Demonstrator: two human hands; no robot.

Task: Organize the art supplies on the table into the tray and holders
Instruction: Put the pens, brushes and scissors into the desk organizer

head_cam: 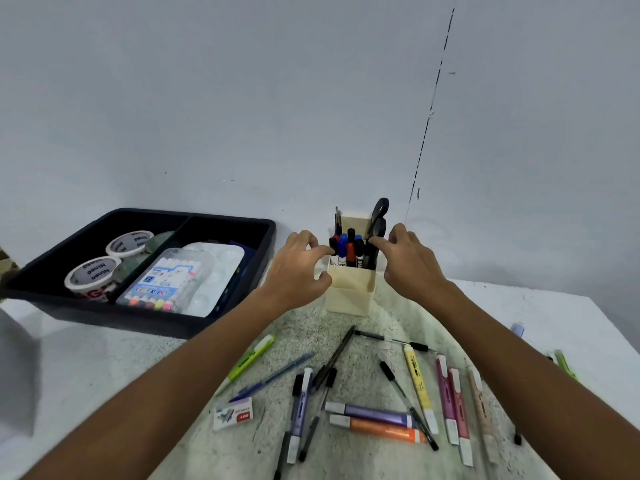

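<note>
A cream pen holder [349, 296] stands at the back of the table, holding several markers [347, 247] and black scissors [381, 209]. My left hand [298, 261] curls over the holder's left side, index finger on a black marker cap and thumb on the front corner of the rim. My right hand [407, 258] pinches the top of a black marker on the holder's right side. A dark two-part tray [121, 317] at the left holds two tape rolls [93, 271], a colour pen pack [162, 282] and a white palette [214, 271].
Loose supplies lie in front of the holder: a green highlighter [252, 356], a blue pen [273, 375], a staples box [233, 412], purple [370, 412] and orange markers [377, 427], a yellow highlighter [419, 386], pink highlighters [450, 400] and black pens [334, 356]. The wall is right behind.
</note>
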